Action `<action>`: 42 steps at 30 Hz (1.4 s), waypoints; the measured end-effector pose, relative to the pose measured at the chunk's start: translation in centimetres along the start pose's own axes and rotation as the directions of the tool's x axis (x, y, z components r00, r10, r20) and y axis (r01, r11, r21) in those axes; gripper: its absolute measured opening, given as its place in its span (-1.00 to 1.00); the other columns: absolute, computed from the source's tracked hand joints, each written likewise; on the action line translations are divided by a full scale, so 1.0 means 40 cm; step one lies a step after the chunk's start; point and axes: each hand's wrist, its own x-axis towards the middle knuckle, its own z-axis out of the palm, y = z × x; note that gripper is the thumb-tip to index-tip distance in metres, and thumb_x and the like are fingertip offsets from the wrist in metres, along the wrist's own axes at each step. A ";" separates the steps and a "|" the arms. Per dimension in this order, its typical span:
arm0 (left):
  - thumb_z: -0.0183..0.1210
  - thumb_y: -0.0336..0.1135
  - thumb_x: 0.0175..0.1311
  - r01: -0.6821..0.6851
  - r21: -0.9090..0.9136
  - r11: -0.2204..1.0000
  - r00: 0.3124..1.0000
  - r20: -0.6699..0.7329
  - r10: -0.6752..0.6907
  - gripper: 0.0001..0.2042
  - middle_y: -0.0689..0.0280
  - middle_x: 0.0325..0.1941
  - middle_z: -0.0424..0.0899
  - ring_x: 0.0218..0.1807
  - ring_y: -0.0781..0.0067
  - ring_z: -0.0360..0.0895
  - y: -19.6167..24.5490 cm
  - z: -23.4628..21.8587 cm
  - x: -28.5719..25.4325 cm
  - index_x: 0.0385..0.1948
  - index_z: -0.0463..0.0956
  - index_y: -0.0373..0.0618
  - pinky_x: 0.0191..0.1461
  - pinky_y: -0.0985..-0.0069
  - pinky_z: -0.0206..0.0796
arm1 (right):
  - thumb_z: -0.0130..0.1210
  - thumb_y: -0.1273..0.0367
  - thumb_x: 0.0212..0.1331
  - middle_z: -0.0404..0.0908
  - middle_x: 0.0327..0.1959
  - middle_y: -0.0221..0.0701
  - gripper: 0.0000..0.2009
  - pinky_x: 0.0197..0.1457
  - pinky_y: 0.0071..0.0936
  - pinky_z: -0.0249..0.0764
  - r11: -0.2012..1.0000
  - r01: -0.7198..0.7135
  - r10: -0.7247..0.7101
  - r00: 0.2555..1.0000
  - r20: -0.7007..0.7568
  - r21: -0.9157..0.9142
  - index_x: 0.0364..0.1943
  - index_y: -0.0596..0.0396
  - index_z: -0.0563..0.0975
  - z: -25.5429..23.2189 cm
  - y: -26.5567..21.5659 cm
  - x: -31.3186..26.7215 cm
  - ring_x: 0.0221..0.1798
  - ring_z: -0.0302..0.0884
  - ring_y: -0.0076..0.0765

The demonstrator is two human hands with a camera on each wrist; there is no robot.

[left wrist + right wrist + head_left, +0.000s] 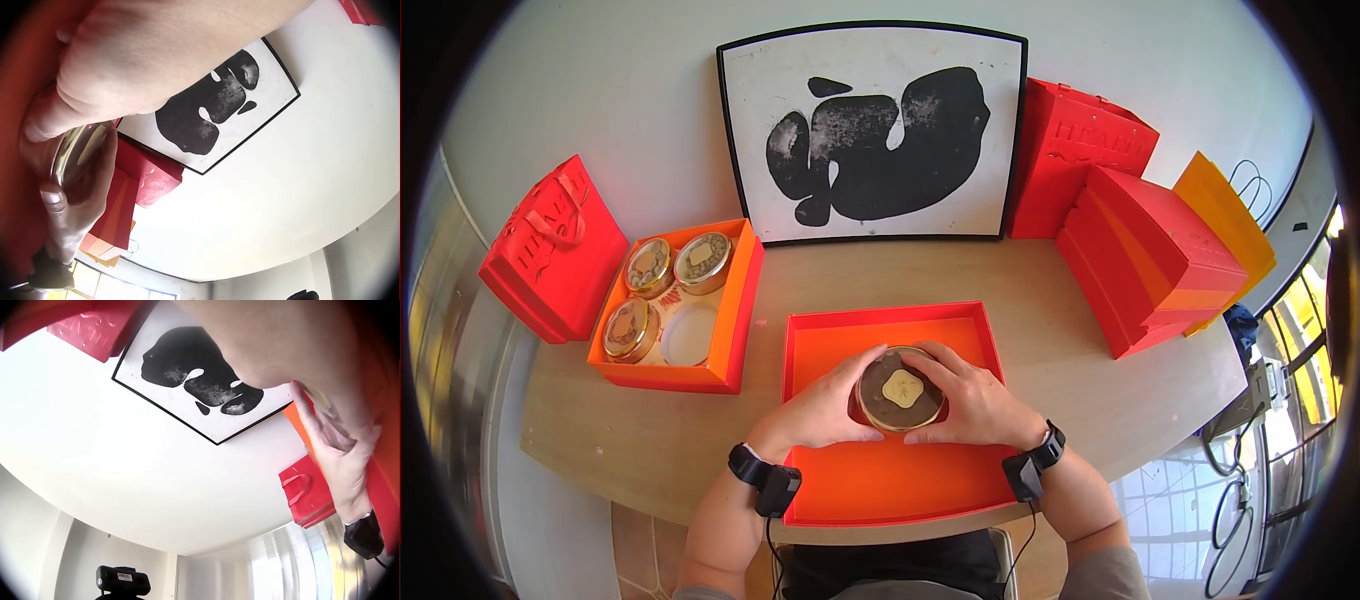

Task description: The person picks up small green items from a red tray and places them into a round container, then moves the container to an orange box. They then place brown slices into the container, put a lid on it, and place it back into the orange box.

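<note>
In the head view a round clear jar (900, 388) with a gold rim and a cream label on its lid is held between both hands. My left hand (828, 402) grips it from the left, the thumb along its near side. On the opposite side my right hand (980, 402) curls round it, fingers over the far rim. Beneath lies a shallow red box lid (900, 490) with an orange inside. The left wrist view shows the jar's gold rim (62, 159) edge-on between the hands.
At left, an orange-and-red box (745, 300) holds three similar jars beside a round white recess (688, 335). A red gift bag (560, 250) stands behind it. A framed black-and-white picture (870, 140) leans on the wall. Red bags and boxes (1150, 260) stand at right.
</note>
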 end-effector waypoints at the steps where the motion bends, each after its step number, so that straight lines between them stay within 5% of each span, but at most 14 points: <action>1: 0.60 -0.37 -0.05 -0.002 0.002 1.000 1.000 0.000 0.002 0.10 0.03 0.54 0.27 0.56 0.07 0.26 -0.002 0.001 0.000 0.56 0.01 -0.17 0.60 0.25 0.16 | 0.54 -0.06 -0.07 0.33 0.45 -0.09 -0.02 0.32 -0.11 0.58 1.000 -0.026 0.026 0.999 0.027 0.010 0.43 0.09 0.35 0.000 0.001 0.000 0.31 0.54 0.14; 11: 0.60 -0.34 -0.06 -0.005 0.026 1.000 1.000 0.004 0.005 0.11 0.03 0.54 0.26 0.57 0.05 0.22 0.005 0.000 0.000 0.57 0.00 -0.17 0.61 0.23 0.14 | 0.49 -0.03 -0.02 0.35 0.40 -0.07 -0.06 0.25 -0.11 0.61 0.996 -0.045 0.046 0.999 0.002 0.083 0.42 0.12 0.34 -0.009 -0.008 0.002 0.28 0.56 0.17; 27: 0.62 -0.32 -0.06 0.024 0.029 0.999 1.000 0.019 -0.025 0.11 0.03 0.56 0.24 0.58 0.07 0.21 0.004 0.000 -0.002 0.56 0.02 -0.17 0.61 0.25 0.14 | 0.49 -0.11 -0.02 0.19 0.50 -0.07 0.00 0.48 -0.04 0.37 0.998 -0.066 0.066 0.989 0.131 -0.005 0.48 0.01 0.28 -0.002 0.000 -0.001 0.44 0.36 0.21; 32: 0.60 -0.14 0.04 -0.026 -0.177 0.984 1.000 -0.013 0.024 0.06 0.01 0.56 0.25 0.58 0.06 0.23 -0.029 0.009 0.005 0.54 0.05 -0.23 0.61 0.23 0.12 | 0.48 -0.13 -0.03 0.16 0.53 -0.04 0.02 0.52 -0.02 0.31 0.998 -0.067 0.065 0.989 0.130 0.013 0.50 -0.01 0.26 0.001 0.007 -0.004 0.46 0.33 0.23; 42: 0.57 -0.09 0.07 0.045 0.014 0.999 0.999 -0.005 -0.045 0.04 -0.03 0.54 0.28 0.56 0.07 0.27 0.025 -0.004 -0.001 0.52 0.07 -0.28 0.59 0.24 0.15 | 0.45 -0.17 -0.01 0.14 0.56 -0.02 0.03 0.58 0.02 0.21 0.996 -0.054 0.062 0.990 0.125 -0.068 0.51 -0.03 0.23 0.000 -0.001 -0.010 0.52 0.26 0.19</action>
